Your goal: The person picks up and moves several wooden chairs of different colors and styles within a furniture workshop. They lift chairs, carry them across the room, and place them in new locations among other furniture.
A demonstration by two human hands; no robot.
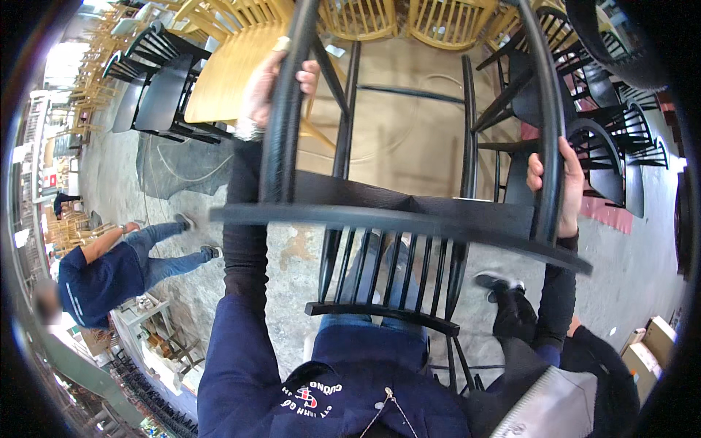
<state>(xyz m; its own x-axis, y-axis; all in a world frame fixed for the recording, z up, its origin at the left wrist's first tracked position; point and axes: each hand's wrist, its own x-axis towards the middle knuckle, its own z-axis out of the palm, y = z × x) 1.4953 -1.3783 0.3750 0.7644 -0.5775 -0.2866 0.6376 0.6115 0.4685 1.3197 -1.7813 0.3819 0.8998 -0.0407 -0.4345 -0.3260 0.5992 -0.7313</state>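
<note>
A black wooden chair (pixel 409 226) is held up in front of me, legs pointing up toward the top of the view. Its seat edge faces me, and the spindled back (pixel 387 274) hangs below it, in front of my legs. My left hand (pixel 266 87) is closed around the chair's thick left leg, fingers curled over its far side. Around the right leg, my right hand (pixel 562 179) is wrapped with fingertips showing on the inner side. Part of each palm is hidden by the legs.
Pale wooden chairs (pixel 241 62) stand ahead, beside cardboard-coloured flooring (pixel 409 124). Black chairs cluster at the left (pixel 168 91) and right (pixel 599 146). A person in a dark shirt (pixel 102 270) walks on the left. Another person in black (pixel 511 314) is close on my right, with cardboard boxes (pixel 646 358) beyond.
</note>
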